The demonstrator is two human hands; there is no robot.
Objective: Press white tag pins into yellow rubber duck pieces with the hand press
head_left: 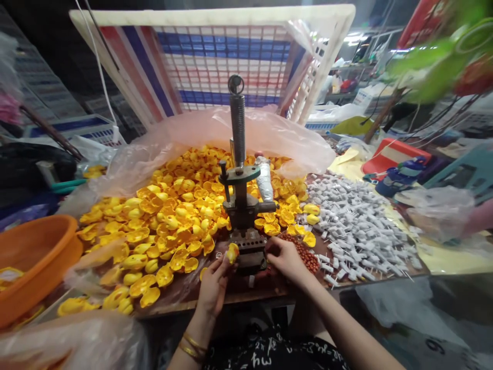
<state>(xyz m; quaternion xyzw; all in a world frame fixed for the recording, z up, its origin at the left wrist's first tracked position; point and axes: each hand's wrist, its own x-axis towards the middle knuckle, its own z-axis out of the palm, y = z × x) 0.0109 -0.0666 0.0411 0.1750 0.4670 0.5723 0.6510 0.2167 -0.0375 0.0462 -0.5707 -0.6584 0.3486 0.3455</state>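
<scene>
My left hand point(215, 280) is closed on a small yellow plastic piece point(232, 253) with an orange-red mark, held upright at the left side of a hand press point(246, 246). The press has a dark metal block with a row of holes and a tall spring point(238, 128) above. At the block's right side is my right hand point(287, 259), its fingers pinched together; whatever is between them is hidden. Reddish-brown beads point(308, 257) lie just beyond that hand. A big heap of yellow plastic shells point(169, 221) spreads behind and left of the press.
Right of the beads lies a pile of small grey-white parts with thin pins point(354, 231). A white plastic crate point(215, 15) stands tilted at the back over pink plastic sheeting point(269, 131). An orange basin point(69, 236) sits at the left; a blue bottle point(400, 177) is far right.
</scene>
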